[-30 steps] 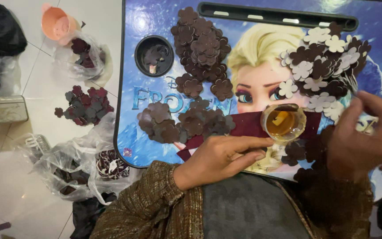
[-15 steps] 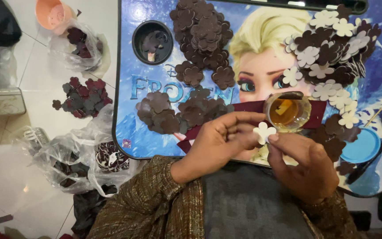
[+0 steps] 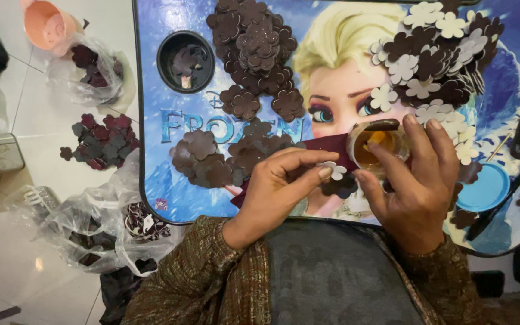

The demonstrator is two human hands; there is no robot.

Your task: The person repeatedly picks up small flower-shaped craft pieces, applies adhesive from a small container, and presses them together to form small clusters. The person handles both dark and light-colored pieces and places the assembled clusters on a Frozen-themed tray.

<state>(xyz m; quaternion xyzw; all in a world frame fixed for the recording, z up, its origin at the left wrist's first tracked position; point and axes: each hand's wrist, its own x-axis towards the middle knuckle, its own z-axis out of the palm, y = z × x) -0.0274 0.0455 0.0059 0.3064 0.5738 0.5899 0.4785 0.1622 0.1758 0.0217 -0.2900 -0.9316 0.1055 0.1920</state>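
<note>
From the head camera, looking straight down at the lap, the left hand (image 3: 284,183) pinched a small white flower-shaped cutout (image 3: 334,170) between thumb and fingertips, just above the near edge of a blue cartoon-printed lap tray (image 3: 151,156). The right hand (image 3: 413,180) was curled close beside it, its fingers wrapped partly around a small clear cup of amber liquid (image 3: 375,144) standing on the tray; its thumb nearly met the cutout. Whether the right hand actually gripped the cup or only rested against it, I could not tell.

Heaps of dark brown flower cutouts (image 3: 254,48) lay across the far and middle parts of the tray, and a mixed pile of white and brown ones (image 3: 437,57) sat to the far right. A round black cup well (image 3: 186,61) was sunk in the tray's far left corner.

On the floor to the left stood a pink cup (image 3: 49,24), clear plastic bags (image 3: 91,222) of more pieces, and a loose cluster of maroon flowers (image 3: 100,141).
</note>
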